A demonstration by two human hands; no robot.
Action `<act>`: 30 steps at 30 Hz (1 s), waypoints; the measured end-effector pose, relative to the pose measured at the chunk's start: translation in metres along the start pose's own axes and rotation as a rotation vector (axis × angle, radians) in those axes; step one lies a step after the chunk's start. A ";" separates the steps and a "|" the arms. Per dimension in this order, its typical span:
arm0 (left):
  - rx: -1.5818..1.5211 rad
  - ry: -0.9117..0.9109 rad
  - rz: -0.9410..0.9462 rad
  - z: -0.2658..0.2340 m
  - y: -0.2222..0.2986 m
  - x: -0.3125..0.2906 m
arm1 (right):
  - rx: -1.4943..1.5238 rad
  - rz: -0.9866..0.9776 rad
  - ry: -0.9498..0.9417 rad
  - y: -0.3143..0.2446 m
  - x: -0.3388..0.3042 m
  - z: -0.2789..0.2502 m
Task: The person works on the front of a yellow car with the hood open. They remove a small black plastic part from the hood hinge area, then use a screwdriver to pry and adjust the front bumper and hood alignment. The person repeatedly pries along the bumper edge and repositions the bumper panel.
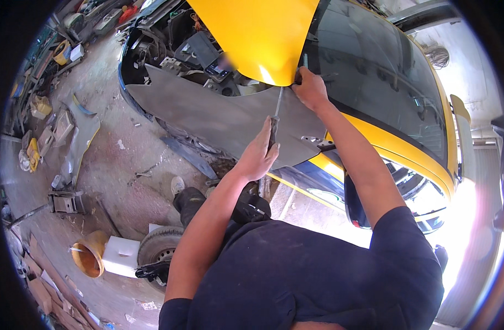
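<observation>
My left hand [256, 154] is closed round the dark handle of a screwdriver [279, 103]. Its long metal shaft points up and away, and its tip meets or passes behind the lower edge of a raised yellow hood [263, 47]. My right hand [310, 88] is at the hood's corner beside the windshield [367, 71], fingers curled. A short grey rod [305, 59] shows just beyond those fingers; whether I grip it or the hood edge, I cannot tell. Under both hands lies a grey, unpainted fender [208, 113].
Engine parts [200, 55] lie exposed beside the hood. A side mirror [355, 201] juts out below my right forearm. Left of me on the floor are a wheel [159, 245], a white box [121, 256], a yellow bucket [90, 254] and a loose body panel [81, 137].
</observation>
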State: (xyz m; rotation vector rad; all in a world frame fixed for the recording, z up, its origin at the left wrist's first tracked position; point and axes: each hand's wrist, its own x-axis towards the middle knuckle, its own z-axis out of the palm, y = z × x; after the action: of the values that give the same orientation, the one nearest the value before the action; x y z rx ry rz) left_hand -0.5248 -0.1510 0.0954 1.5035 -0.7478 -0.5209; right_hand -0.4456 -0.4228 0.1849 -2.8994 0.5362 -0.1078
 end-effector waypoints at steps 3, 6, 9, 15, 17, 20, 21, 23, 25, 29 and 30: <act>0.010 0.013 0.004 0.000 0.001 0.001 | 0.093 -0.027 -0.018 0.001 0.003 -0.004; -0.016 0.001 -0.015 0.001 0.001 0.000 | 0.115 -0.033 -0.042 0.002 0.004 -0.008; -0.031 -0.003 -0.029 0.001 0.001 0.000 | 0.127 -0.026 -0.056 0.002 0.005 -0.008; -0.009 0.032 0.025 0.003 0.001 0.001 | 0.061 -0.057 -0.014 0.003 0.003 -0.002; -0.016 0.025 0.016 0.003 0.001 0.001 | 0.029 -0.061 0.010 0.003 0.002 0.000; -0.010 0.022 0.007 0.003 -0.001 0.001 | -0.007 -0.047 0.016 0.003 0.001 0.003; -0.002 0.031 0.022 0.003 -0.001 0.002 | -0.016 -0.041 0.010 0.004 0.001 0.003; 0.007 0.037 0.033 0.004 -0.002 0.001 | -0.008 -0.049 0.010 0.005 0.001 0.003; 0.012 0.037 0.025 0.004 -0.002 0.001 | 0.019 -0.065 0.016 0.006 0.002 0.003; -0.008 0.034 0.013 0.005 -0.001 0.000 | -0.003 -0.064 0.002 0.005 0.003 0.002; -0.019 0.036 0.016 0.005 -0.001 0.001 | -0.019 -0.050 -0.004 0.004 0.002 0.001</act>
State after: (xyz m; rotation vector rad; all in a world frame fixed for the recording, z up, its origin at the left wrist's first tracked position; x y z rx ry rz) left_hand -0.5280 -0.1549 0.0945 1.4844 -0.7244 -0.4862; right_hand -0.4445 -0.4269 0.1828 -2.9312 0.4671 -0.1045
